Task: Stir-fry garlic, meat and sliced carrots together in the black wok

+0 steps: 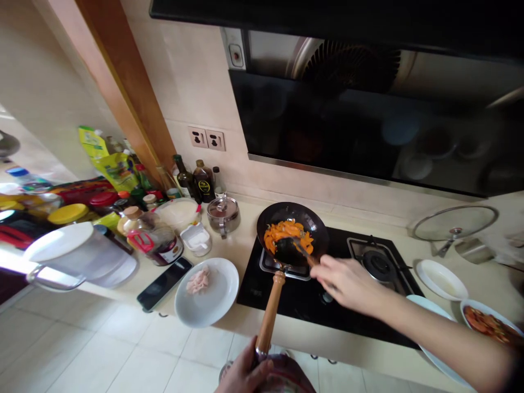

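A dark wok (319,225) sits on the left burner of the black gas hob. Orange slices that look like carrot (286,232) lie in it. My left hand (245,371), at the bottom of the view, is closed around the end of the wok's wooden handle (271,311). Right of the wok, my right hand (341,281) is wrapped round a spatula (305,252), whose dark blade reaches down among the slices. Its tip is partly hidden by the food. Left of the hob stands a white plate (219,297) with pale pink raw meat (198,280) on it.
A phone (164,284), a large pot (77,256), jars and bottles (204,182) crowd the left counter. The right burner (379,266) bears nothing. Further right are a glass lid (456,222), a white dish (442,279) and a bowl of red food (487,322). A range hood (347,125) hangs above.
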`<control>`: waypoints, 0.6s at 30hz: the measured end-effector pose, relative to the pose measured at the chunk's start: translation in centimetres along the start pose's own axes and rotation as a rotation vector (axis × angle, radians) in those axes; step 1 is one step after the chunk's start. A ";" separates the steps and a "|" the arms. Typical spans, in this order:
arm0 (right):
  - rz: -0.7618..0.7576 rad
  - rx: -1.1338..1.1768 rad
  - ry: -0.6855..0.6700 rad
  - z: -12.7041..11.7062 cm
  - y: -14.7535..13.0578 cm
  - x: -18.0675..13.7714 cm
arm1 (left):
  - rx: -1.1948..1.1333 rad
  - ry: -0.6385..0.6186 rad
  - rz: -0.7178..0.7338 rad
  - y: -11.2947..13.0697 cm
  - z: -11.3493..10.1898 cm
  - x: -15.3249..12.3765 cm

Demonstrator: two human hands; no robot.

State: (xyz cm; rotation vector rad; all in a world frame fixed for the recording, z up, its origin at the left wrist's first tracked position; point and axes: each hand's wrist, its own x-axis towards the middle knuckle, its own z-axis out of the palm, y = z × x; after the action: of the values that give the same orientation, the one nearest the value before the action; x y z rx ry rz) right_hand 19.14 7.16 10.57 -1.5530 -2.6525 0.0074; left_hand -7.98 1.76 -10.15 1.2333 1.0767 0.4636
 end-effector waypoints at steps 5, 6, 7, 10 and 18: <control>0.401 0.255 0.232 -2.4 7.3 1.4 | 0.030 -0.067 0.024 0.6 -0.1 -0.1; 0.482 0.291 0.252 -3.2 8.4 1.4 | 0.021 -0.068 0.030 0.6 -0.1 0.0; 0.553 0.329 0.268 -3.6 9.3 1.5 | 0.007 -0.064 0.030 0.5 -0.1 0.0; 0.740 0.569 0.402 -2.3 10.0 3.0 | -0.045 -0.046 0.007 -0.1 0.0 0.3; 0.553 0.694 0.427 2.3 6.6 4.5 | -0.059 0.008 -0.003 -1.1 0.1 0.4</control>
State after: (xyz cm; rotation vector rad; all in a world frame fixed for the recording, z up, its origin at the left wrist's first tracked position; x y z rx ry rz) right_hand 22.59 14.40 8.23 -1.6985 -1.5832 0.4991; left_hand -7.95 1.67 -11.37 1.1786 1.0645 0.4950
